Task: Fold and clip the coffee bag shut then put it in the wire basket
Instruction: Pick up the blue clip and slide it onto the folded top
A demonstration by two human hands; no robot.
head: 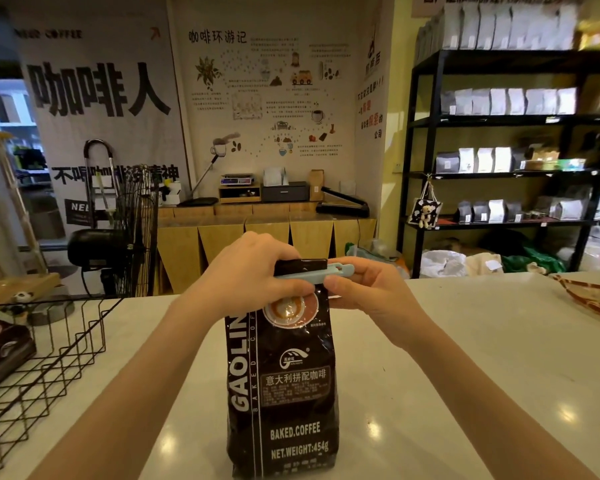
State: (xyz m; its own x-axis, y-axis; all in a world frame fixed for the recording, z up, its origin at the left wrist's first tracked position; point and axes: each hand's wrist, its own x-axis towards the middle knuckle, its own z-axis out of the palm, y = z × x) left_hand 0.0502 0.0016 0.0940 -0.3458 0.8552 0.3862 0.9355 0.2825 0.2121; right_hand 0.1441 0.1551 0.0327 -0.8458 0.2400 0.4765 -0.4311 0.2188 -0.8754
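Note:
A black coffee bag stands upright on the white counter in front of me, its top folded over. A light blue clip lies across the fold. My left hand grips the folded top and the clip's left part. My right hand pinches the clip's right end. The black wire basket sits at the left on the counter, and another dark coffee bag lies inside it.
A patterned dish rests at the counter's right edge. Behind the counter stand a fan, a wooden bench with scales and boxes, and black shelves with bags. The white counter stretches right of the bag.

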